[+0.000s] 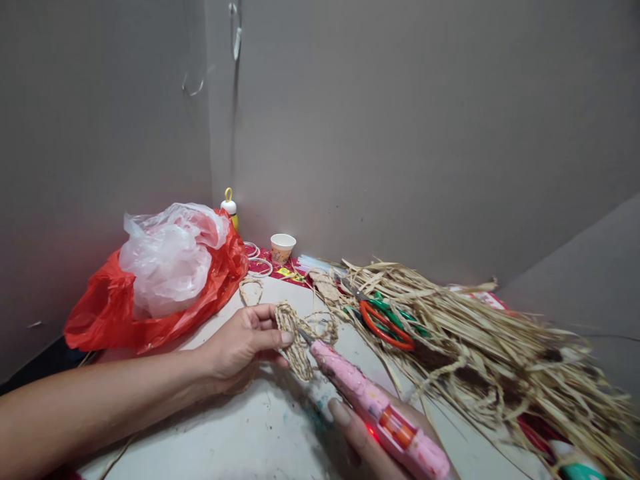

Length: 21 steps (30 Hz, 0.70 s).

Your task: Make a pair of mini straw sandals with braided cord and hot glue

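My left hand [250, 340] pinches a flat piece of coiled, braided straw cord [295, 347] between thumb and fingers, above the white board [210, 427]. From the lower right, my right hand [380, 440] grips a pink hot glue gun [360, 387]. Its metal nozzle points up and left and meets the straw piece, though whether it touches cannot be made out. A red light glows on the gun's side, and an orange part shows in its body. Loose braid [325, 327] loops out just behind the piece.
A heap of dry straw [480, 327] covers the right side, with orange-handled scissors [385, 327] on its near edge. Red and white plastic bags [165, 267] lie at left. A paper cup [283, 249], white rings [260, 268] and a yellow-and-white bottle [229, 208] stand near the grey wall.
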{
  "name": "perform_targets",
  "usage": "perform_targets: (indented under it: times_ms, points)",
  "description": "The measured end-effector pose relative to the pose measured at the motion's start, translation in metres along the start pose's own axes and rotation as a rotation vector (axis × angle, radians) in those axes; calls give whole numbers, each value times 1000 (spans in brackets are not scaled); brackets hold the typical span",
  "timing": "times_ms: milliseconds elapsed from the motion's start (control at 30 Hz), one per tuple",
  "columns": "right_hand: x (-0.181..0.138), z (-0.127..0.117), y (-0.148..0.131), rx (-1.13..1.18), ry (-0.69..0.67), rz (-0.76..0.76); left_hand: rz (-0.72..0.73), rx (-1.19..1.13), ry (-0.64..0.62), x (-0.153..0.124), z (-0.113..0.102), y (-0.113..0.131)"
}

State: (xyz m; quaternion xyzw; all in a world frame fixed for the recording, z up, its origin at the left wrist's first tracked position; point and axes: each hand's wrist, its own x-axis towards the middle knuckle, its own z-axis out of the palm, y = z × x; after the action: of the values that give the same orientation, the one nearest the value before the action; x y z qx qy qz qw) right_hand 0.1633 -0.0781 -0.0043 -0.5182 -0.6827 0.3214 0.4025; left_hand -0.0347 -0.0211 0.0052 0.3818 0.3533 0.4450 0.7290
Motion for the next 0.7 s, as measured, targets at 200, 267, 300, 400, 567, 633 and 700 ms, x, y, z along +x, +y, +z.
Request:
perform_targets:
  times_ms: [200, 267, 300, 400, 567, 633, 700]
  points:
    - [-1, -4, -3, -2, -44, 60, 8, 5, -1, -1, 0, 0]
    - [-1, -4, -3, -1, -59, 68, 14, 3, 2, -2, -1, 0]
    - [-1, -4, -3, 0, -56, 63, 17, 2, 3, -2, -1, 0]
    - [-1, -4, -2, 6, -20, 24, 26, 7, 5, -1, -2, 0]
    - [-1, -5, -1, -43, -24, -29, 39, 19, 3, 0, -4, 0]
    - [-1, -5, 3, -80, -28, -21, 44, 10, -3, 0, -4, 0]
    - [0, -3, 11, -105, -29, -19, 53, 3, -6, 0, -4, 0]
